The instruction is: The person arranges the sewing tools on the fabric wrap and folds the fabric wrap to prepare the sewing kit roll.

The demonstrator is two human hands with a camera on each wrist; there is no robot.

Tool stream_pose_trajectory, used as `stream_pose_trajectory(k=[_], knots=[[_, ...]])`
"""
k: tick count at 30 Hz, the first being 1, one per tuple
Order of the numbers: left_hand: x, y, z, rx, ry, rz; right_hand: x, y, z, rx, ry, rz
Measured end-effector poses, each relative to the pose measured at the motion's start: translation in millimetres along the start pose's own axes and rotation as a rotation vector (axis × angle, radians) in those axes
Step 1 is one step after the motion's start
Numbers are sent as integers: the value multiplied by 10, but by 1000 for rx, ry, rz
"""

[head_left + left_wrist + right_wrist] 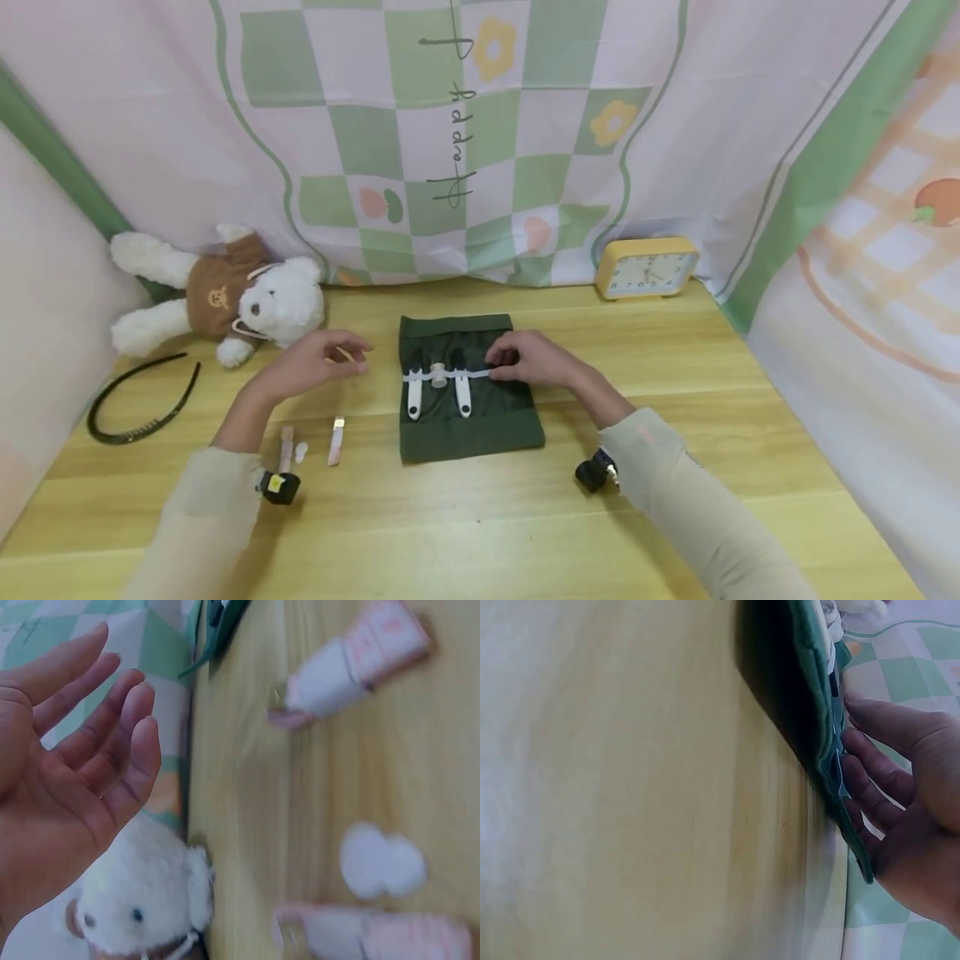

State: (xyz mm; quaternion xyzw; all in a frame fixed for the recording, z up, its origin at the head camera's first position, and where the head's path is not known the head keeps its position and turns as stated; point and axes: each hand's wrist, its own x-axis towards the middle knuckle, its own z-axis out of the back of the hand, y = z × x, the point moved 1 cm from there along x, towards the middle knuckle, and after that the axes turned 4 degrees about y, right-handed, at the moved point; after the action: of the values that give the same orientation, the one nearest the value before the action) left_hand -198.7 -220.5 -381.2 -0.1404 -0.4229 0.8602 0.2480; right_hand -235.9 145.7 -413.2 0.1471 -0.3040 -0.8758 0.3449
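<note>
A dark green fabric pouch (472, 442) lies unfolded on the table. Its white elastic strap (478, 374) runs across two white-handled tools with dark upper ends, one at left (415, 393) and one nearer the middle (463, 395), plus a small beige round-topped item (438, 376) between them. At the strap's right part, my right hand (536, 358) has curled fingers and thumb pinching the strap; the fingertips are partly hidden. My left hand (318, 362) hovers left of the pouch, fingers loosely bent and holding nothing.
Two small pink-and-white pieces with gold-coloured ends, one upright (336, 442) and one farther left (287, 450), lie beside a small white piece (302, 452). A black headband (112, 433), a plush dog (217, 292) and a yellow clock (647, 268) stand or lie around the edges.
</note>
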Motion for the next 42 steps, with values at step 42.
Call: stream_pose_trajectory(k=[42], knots=[[-891, 641, 196, -142, 219, 118, -31, -51, -12, -32, -2, -45]])
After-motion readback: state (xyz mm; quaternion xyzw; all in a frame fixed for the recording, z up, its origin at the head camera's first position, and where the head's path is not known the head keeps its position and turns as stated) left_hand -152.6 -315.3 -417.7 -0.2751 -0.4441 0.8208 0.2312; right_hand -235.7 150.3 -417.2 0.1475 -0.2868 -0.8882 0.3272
